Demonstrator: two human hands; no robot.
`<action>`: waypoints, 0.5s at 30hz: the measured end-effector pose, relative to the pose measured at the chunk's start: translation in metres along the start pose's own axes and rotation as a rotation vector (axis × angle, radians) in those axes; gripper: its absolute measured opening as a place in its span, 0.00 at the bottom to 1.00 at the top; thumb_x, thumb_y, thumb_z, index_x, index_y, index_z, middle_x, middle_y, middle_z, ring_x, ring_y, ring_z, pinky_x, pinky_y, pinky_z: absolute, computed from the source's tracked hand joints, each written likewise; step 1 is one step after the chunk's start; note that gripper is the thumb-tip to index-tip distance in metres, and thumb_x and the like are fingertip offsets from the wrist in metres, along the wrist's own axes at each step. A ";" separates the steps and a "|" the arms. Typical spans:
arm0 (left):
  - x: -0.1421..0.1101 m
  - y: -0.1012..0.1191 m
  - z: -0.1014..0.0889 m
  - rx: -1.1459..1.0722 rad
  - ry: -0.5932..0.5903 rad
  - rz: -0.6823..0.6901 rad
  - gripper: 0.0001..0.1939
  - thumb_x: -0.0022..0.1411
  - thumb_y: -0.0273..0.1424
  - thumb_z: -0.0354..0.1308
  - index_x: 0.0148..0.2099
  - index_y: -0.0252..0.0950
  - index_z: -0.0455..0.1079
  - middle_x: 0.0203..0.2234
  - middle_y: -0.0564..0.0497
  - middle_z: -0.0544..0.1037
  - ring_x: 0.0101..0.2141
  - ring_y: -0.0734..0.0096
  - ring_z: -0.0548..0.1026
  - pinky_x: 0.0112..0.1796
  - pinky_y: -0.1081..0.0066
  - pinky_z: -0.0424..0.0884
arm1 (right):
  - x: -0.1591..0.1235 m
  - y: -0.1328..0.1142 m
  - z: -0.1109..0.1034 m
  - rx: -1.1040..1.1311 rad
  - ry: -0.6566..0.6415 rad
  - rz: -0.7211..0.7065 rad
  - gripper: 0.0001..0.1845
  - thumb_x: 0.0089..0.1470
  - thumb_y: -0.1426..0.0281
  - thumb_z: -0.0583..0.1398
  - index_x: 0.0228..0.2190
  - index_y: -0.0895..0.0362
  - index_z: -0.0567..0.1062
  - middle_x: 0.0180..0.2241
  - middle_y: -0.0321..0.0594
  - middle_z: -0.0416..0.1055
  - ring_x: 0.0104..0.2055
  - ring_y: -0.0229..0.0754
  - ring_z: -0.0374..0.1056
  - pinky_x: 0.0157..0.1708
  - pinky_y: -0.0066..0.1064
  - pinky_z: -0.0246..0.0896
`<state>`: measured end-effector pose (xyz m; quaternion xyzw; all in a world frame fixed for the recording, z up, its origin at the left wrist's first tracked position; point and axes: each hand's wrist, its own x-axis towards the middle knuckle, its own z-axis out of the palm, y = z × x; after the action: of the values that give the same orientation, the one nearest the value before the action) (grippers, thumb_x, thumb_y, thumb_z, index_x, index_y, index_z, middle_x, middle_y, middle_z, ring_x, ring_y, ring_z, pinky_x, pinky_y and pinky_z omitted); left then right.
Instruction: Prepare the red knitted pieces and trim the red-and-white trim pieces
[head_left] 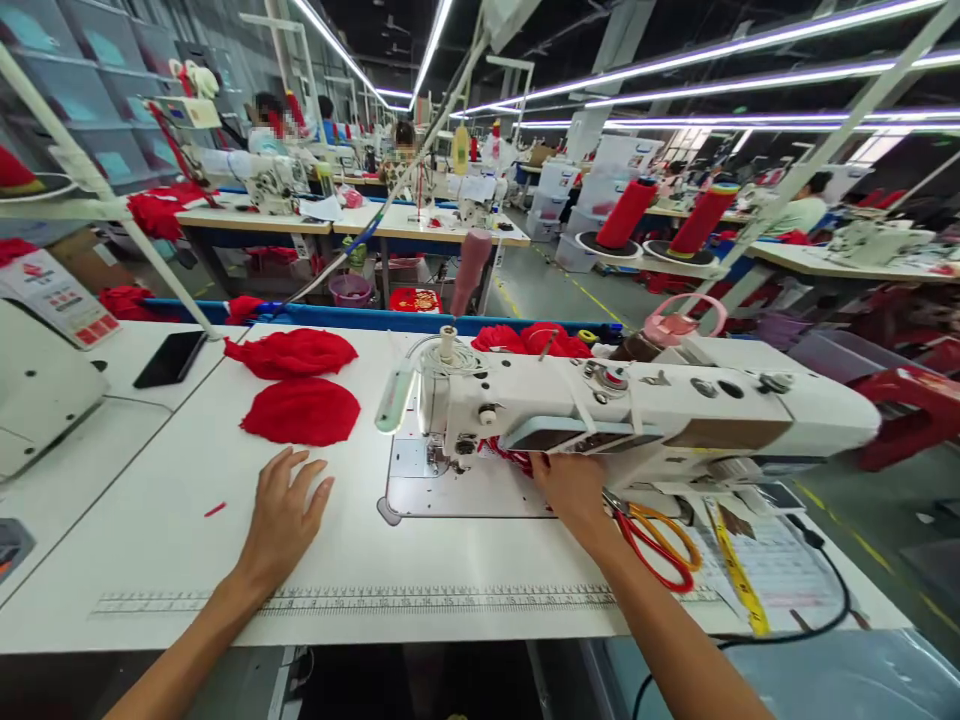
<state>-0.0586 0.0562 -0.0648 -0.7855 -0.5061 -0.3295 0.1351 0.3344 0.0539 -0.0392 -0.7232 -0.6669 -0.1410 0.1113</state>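
Note:
My left hand (283, 515) hovers over or rests on the white table, its fingers spread and nothing in them. Just beyond its fingertips lies a red fabric piece (301, 411), with a second red fabric piece (296, 352) behind it. My right hand (571, 490) reaches under the arm of the white sewing machine (540, 385). Its fingers are hidden there, beside a bunch of red cords (514, 458) on the machine bed. I cannot see whether it grips them. Scissors with red and orange handles (660, 545) lie by my right wrist.
A ruler scale (390, 602) runs along the table's front edge. A black phone (171, 358) lies at the left, and a small pink scrap (215, 509) nearer me. A yellow tape measure (739, 575) sits on papers at right. Red thread cones (628, 213) stand behind the machine.

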 end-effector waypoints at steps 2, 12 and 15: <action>0.000 0.001 -0.002 -0.007 -0.011 -0.022 0.11 0.71 0.32 0.50 0.51 0.34 0.69 0.48 0.38 0.70 0.56 0.45 0.65 0.54 0.45 0.67 | -0.002 0.005 -0.001 0.008 0.049 -0.001 0.22 0.63 0.69 0.53 0.22 0.63 0.78 0.18 0.49 0.70 0.24 0.45 0.67 0.30 0.35 0.56; -0.004 0.060 -0.018 -0.209 0.015 0.020 0.14 0.67 0.23 0.54 0.53 0.41 0.67 0.42 0.45 0.73 0.45 0.57 0.71 0.47 0.54 0.70 | -0.070 -0.046 -0.027 0.388 0.479 -0.724 0.20 0.58 0.82 0.60 0.51 0.59 0.73 0.35 0.41 0.76 0.35 0.41 0.69 0.35 0.32 0.64; -0.008 0.087 -0.019 -0.369 -0.101 0.096 0.16 0.68 0.22 0.53 0.54 0.41 0.66 0.43 0.46 0.74 0.46 0.59 0.71 0.47 0.57 0.69 | -0.073 -0.068 -0.023 0.432 0.310 -0.844 0.12 0.61 0.79 0.58 0.46 0.59 0.75 0.36 0.40 0.77 0.36 0.40 0.69 0.34 0.31 0.64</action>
<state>0.0093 0.0008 -0.0451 -0.8359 -0.4050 -0.3699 -0.0213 0.2600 -0.0168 -0.0453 -0.3211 -0.8911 -0.1382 0.2893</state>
